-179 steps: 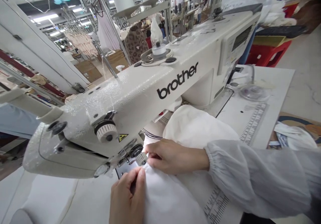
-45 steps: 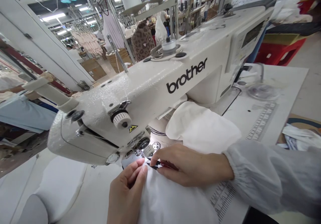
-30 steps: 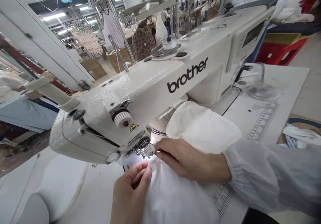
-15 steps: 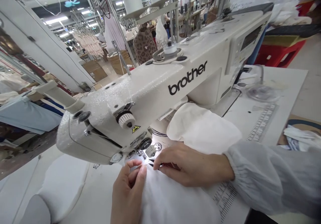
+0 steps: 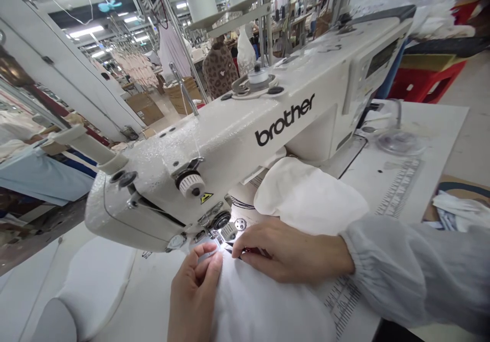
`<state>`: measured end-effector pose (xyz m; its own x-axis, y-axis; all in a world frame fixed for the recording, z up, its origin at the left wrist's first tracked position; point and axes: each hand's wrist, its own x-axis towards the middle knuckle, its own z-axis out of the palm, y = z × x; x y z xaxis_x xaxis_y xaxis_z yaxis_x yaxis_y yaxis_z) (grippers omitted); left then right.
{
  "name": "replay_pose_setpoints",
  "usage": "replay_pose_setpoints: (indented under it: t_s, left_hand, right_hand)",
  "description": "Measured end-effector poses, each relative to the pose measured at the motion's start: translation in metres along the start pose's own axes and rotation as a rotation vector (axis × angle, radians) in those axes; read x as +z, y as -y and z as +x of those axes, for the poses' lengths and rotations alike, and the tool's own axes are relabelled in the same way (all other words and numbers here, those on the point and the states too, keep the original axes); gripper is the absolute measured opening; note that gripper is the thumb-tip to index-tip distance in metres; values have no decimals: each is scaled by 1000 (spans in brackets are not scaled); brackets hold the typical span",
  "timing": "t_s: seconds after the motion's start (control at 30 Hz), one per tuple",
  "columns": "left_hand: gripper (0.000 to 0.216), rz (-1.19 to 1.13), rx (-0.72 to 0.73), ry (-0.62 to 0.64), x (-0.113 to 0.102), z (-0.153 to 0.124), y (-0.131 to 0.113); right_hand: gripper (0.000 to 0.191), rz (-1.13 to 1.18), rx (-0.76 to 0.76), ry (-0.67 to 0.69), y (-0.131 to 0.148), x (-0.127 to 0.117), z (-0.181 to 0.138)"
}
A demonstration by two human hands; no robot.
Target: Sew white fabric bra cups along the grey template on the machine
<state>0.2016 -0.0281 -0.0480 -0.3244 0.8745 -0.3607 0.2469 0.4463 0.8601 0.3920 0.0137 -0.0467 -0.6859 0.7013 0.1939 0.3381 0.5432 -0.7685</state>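
A white sewing machine [image 5: 237, 143] fills the middle of the view. White fabric [image 5: 268, 306] lies under its needle area [image 5: 220, 237] and bulges up behind my right wrist. My left hand [image 5: 195, 296] pinches the fabric's edge just in front of the needle, fingers closed. My right hand [image 5: 287, 252] rests on the fabric to the right of the needle, fingers closed on a small dark and red tool [image 5: 248, 251], mostly hidden, whose tip points at the needle.
A white table [image 5: 401, 178] with printed ruler marks carries the machine. A clear dish [image 5: 400, 140] sits at its far right. More white cloth [image 5: 92, 286] lies at the left. Red crates [image 5: 424, 79] and other workstations stand behind.
Over the last seconds my right hand went up to the machine's small knob, then came back down onto the fabric with the tool. My left hand kept its pinch on the fabric edge.
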Motion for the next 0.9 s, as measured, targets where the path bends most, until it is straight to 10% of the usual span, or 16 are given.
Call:
replay_pose_setpoints:
  t_s: [0.9]
  left_hand:
    - [54, 34, -42, 3, -2, -1, -4]
  right_hand:
    - [27, 13, -43, 1, -1, 0, 0]
